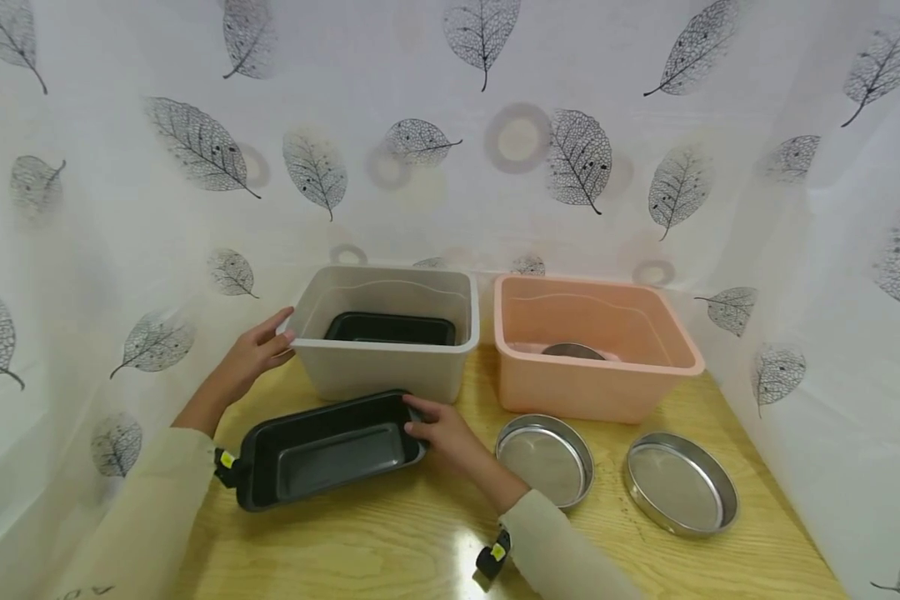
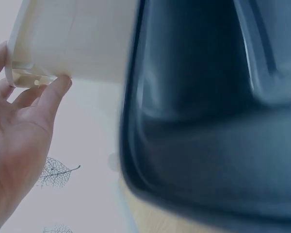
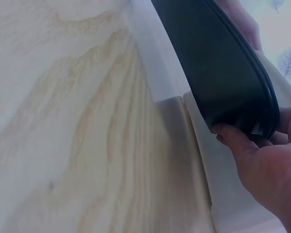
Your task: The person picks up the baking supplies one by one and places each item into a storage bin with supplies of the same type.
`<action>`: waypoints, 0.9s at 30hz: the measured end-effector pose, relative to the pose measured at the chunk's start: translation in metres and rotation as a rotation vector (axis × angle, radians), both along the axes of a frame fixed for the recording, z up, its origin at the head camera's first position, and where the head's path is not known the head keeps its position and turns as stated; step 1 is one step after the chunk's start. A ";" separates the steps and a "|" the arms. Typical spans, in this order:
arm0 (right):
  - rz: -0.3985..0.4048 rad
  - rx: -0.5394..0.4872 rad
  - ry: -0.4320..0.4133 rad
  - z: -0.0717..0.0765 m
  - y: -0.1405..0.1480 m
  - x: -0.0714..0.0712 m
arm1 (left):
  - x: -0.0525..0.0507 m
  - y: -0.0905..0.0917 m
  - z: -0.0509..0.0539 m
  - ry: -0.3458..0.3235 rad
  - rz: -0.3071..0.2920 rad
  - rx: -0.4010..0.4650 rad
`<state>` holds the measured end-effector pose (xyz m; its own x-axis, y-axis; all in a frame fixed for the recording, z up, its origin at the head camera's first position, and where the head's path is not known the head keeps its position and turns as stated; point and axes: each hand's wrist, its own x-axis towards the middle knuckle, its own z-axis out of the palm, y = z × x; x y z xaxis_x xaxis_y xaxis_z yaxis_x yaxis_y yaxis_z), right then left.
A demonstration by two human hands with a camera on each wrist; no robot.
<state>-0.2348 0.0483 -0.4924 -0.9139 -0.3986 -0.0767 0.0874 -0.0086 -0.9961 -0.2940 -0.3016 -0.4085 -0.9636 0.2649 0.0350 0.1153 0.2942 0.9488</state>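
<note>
A dark loaf pan (image 1: 337, 454) is held at its right end by my right hand (image 1: 444, 435), thumb on one side and fingers on the other in the right wrist view. Its left end lies over my left wrist's camera, and the pan fills much of the left wrist view (image 2: 199, 155). With my left hand (image 1: 249, 365) I grip the left rim of a light grey plastic bin (image 1: 382, 371), thumb and fingers about its edge. Inside that bin sits another dark pan (image 1: 390, 328).
To the right stands a pink bin (image 1: 570, 396) with a round metal pan (image 1: 572, 351) inside. Two round metal pans (image 1: 543, 458) (image 1: 678, 483) lie before it on the wooden table (image 1: 390, 550). A leaf-patterned curtain (image 1: 420, 217) encloses the back and sides.
</note>
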 end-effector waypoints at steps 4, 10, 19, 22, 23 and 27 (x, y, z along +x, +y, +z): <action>-0.008 -0.024 -0.038 0.004 0.012 0.003 | 0.000 0.001 -0.001 -0.007 -0.015 0.029; -0.029 -0.034 -0.042 0.013 0.030 0.008 | 0.001 -0.001 -0.004 -0.007 -0.009 0.037; -0.104 0.048 0.012 0.026 0.059 0.011 | 0.002 -0.002 -0.005 0.014 -0.005 -0.009; -0.120 0.056 0.019 0.030 0.068 0.012 | 0.000 -0.001 -0.005 0.022 -0.002 -0.011; -0.125 0.052 0.018 0.031 0.071 0.013 | -0.001 -0.001 -0.004 0.024 -0.002 -0.012; -0.140 0.050 0.022 0.039 0.081 0.014 | -0.002 -0.002 -0.003 0.023 -0.008 -0.004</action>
